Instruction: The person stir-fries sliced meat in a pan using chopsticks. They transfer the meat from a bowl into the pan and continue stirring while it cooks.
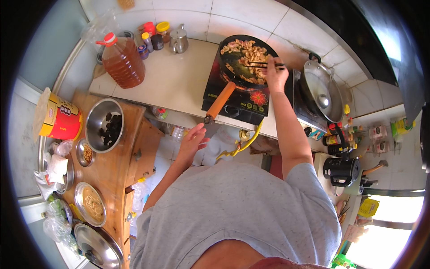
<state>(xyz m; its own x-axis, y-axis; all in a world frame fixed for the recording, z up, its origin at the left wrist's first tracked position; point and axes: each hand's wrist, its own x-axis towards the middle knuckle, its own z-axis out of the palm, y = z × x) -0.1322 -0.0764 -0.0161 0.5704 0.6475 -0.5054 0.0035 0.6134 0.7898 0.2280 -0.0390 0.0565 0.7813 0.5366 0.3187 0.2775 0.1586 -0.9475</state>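
Observation:
My right hand [276, 75] holds a pair of dark chopsticks [258, 65] over a black frying pan [222, 64], their tips among sliced meat pieces [250, 52]. The pan rests on a black gas stove [215, 90], and a little flame glows under its near edge. Its orange handle [220, 101] points down and left toward me. Just below the handle's end, my left hand [194, 141] is held in the air with fingers spread, holding nothing.
Right of the stove sits a wok [322, 90] with a ladle. A large oil jug [123, 64] and a metal pot [178, 40] stand at the left. The wooden cabinet [114, 168] bears a steel bowl [92, 109] of dark food. A yellow hose [253, 139] hangs below the stove.

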